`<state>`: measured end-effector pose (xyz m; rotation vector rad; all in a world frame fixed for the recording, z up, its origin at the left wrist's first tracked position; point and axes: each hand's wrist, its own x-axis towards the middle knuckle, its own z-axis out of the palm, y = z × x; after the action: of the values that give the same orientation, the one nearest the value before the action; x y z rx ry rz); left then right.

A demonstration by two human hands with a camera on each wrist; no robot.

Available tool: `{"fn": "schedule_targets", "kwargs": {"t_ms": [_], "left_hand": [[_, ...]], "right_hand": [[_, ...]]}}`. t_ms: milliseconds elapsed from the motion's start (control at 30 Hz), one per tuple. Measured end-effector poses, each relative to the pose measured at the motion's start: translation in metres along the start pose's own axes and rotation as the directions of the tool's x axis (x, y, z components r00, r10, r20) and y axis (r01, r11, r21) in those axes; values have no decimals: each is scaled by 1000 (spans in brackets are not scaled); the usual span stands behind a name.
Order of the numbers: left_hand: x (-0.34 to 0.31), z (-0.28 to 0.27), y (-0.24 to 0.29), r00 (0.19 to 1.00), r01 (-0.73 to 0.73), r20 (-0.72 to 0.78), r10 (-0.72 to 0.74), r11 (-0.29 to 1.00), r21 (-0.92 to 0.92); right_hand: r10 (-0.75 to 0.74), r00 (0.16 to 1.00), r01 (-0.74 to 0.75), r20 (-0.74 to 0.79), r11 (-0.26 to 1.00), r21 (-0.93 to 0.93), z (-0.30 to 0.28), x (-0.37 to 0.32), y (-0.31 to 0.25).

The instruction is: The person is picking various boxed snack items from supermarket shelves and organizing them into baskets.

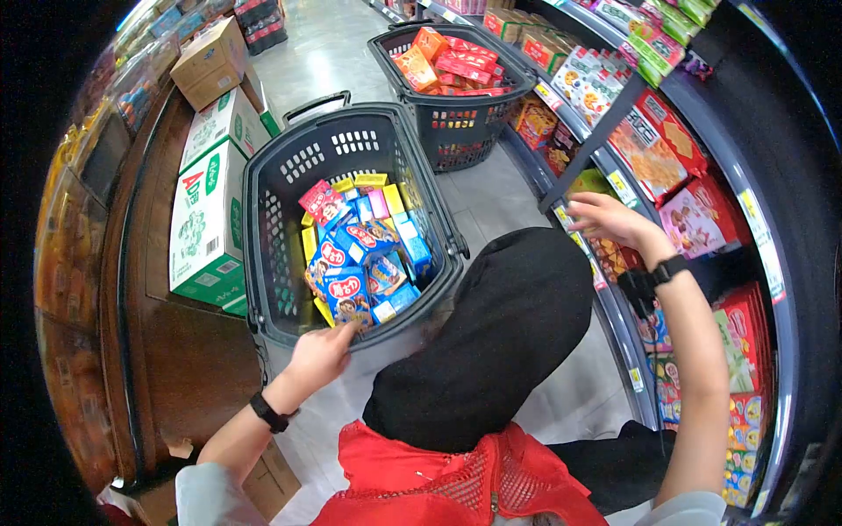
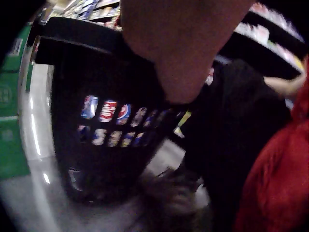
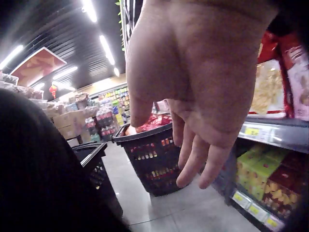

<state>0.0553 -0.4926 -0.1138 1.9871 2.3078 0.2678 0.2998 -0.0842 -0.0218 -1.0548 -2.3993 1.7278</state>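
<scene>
A dark grey basket (image 1: 355, 118) holds blue, yellow and pink snack boxes (image 1: 351, 250). At its near rim, my left hand (image 1: 320, 358) grips the edge with curled fingers, close to the blue boxes. In the left wrist view that hand (image 2: 181, 48) lies over the top of the slotted basket wall (image 2: 111, 164), thumb pointing down and the other fingers hidden. My right hand (image 1: 614, 219) hangs in the air beside the shelf, holding nothing. Its fingers are spread and loosely bent in the right wrist view, where the hand (image 3: 193, 87) shows palm-on.
A second basket (image 1: 456, 114) with red and orange packs stands behind the first. Green and white cartons (image 1: 206, 223) line the left side. Shelves of packaged snacks (image 1: 653, 140) run along the right. A black-clothed knee (image 1: 491, 324) lies between the hands.
</scene>
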Motion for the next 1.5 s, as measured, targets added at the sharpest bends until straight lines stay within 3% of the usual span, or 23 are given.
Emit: {"fn": "schedule_targets", "kwargs": {"t_ms": [133, 200, 267, 400, 433, 533, 667, 733, 867, 933, 1000, 1133, 1167, 1200, 1267, 1300, 1333, 1400, 1467, 1500], "left_hand": [[-38, 29, -11, 988, -146, 68, 135, 973, 181], [-12, 33, 25, 995, -96, 20, 94, 976, 197], [18, 41, 47, 967, -145, -194, 168, 981, 127], [79, 46, 80, 960, -110, -239, 142, 983, 144], [92, 53, 89, 952, -104, -270, 144, 982, 157], [126, 70, 113, 961, -50, -265, 76, 993, 104], [166, 85, 147, 938, -112, -319, 132, 990, 81], [186, 91, 163, 934, -123, -329, 138, 990, 67], [244, 103, 197, 946, -113, -301, 122, 992, 49], [281, 108, 212, 946, -43, -321, 45, 999, 15], [310, 109, 215, 946, -152, -275, 170, 985, 85], [314, 88, 236, 956, -292, 30, 291, 946, 140], [307, 72, 242, 891, -438, 212, 400, 881, 179], [310, 77, 240, 888, -445, 222, 403, 875, 189], [306, 75, 248, 779, -582, 144, 610, 790, -193], [304, 59, 254, 733, -398, 408, 544, 830, -392], [315, 63, 249, 664, -480, 406, 628, 774, -412], [319, 43, 237, 667, -477, 381, 640, 760, -442], [323, 23, 214, 737, -469, 291, 610, 772, -429], [329, 12, 199, 754, -351, 350, 555, 792, -501]], "right_hand": [[77, 992, -50, -104, 969, 243, -18, -56, 53], [56, 995, -35, -82, 970, 241, -31, -72, 69], [70, 993, -50, -93, 979, 199, -30, -103, 62], [42, 995, -34, -91, 995, 91, -28, -171, 41], [48, 991, -49, -122, 999, -10, -34, -183, 41], [100, 969, -104, -228, 995, -7, -47, -208, 51], [174, 948, -159, -267, 984, 79, -60, -202, 94], [179, 961, -184, -210, 983, -8, -53, -193, 103], [215, 963, -218, -160, 976, 2, -45, -161, 122], [197, 966, -203, -166, 979, -24, -39, -155, 122], [181, 971, -196, -157, 977, -86, -33, -157, 117], [155, 984, -166, -87, 974, -151, -39, -171, 133], [185, 978, -197, -101, 970, -139, -43, -175, 143], [214, 970, -228, -115, 965, -126, -47, -175, 152], [264, 955, -275, -137, 959, -68, -50, -167, 168], [255, 947, -257, -197, 966, 16, -49, -160, 173], [254, 932, -235, -257, 967, 100, -45, -156, 176], [238, 954, -204, -182, 961, 189, -31, -149, 171], [338, 916, -302, -216, 936, 183, -9, -141, 156], [270, 911, -218, -311, 957, 192, 1, -124, 174]]}}
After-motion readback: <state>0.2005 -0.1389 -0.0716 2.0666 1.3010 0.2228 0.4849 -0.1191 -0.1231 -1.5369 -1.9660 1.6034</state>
